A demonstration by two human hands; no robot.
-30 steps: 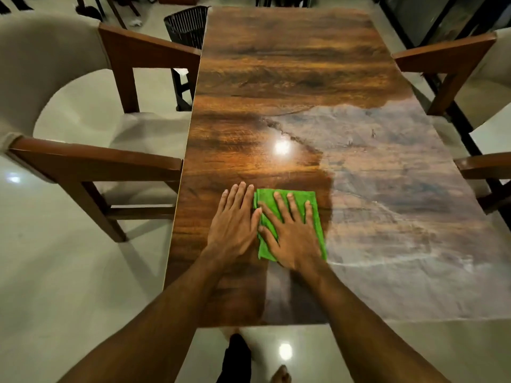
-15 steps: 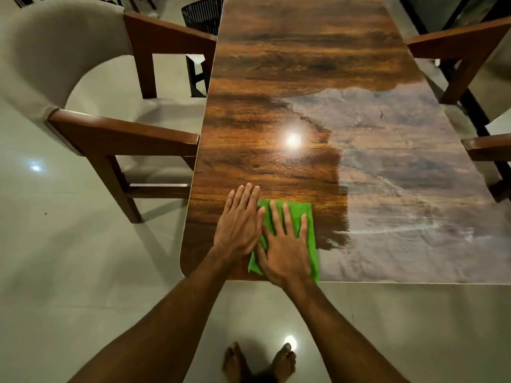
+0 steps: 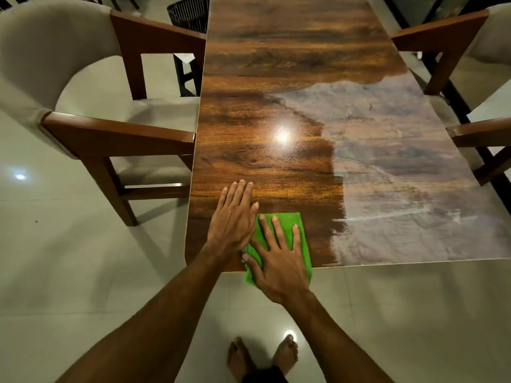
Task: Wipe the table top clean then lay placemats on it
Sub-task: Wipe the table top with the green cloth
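Note:
A long glossy wooden table top runs away from me. Its left strip shines dark brown; the right part carries a dull grey film. A folded green cloth lies at the near edge, its lower end hanging past the edge. My right hand presses flat on the cloth with straight, spread fingers. Beside it, my left hand lies flat on the bare wood, its thumb side touching the cloth. No placemats are in view.
An upholstered armchair with wooden arms stands at the table's left side, and two more chairs at the right. A black slatted basket sits on the floor at the far left. My bare feet stand on pale tiles.
Both hands slid the cloth toward me, from well inside the table to its near edge, where the cloth now overhangs. The shiny wiped strip reaches the edge.

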